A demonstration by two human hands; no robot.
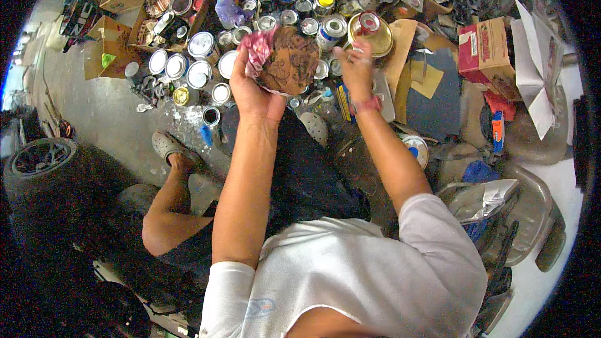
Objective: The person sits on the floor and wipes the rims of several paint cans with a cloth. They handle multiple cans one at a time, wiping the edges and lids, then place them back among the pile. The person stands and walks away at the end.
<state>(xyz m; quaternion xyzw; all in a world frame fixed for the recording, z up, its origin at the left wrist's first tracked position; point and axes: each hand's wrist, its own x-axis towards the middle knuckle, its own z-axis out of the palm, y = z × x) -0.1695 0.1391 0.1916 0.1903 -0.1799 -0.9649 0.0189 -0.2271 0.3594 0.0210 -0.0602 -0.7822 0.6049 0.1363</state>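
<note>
My left hand (260,97) is closed around the lower left edge of a flat, roundish brown piece (291,62) with dark stains. I cannot tell whether it is a lid or cardboard. A crumpled red-and-white rag or paper (259,50) lies against its left side, by my fingers. To the right, my right hand (357,75) hovers with its blurred fingers apart, and nothing shows in it. Just beyond it, a small can with a red rim (368,23) stands on a wide gold-coloured tin (383,40). A blue-and-white can (330,30) is between the brown piece and that tin.
Several paint cans crowd the floor ahead, some with white lids (201,45). Cardboard boxes (107,47) stand at the far left; a red-and-brown carton (488,56) is at the right. A tyre (44,163) lies at the left, a grey plastic chair (532,213) at the right.
</note>
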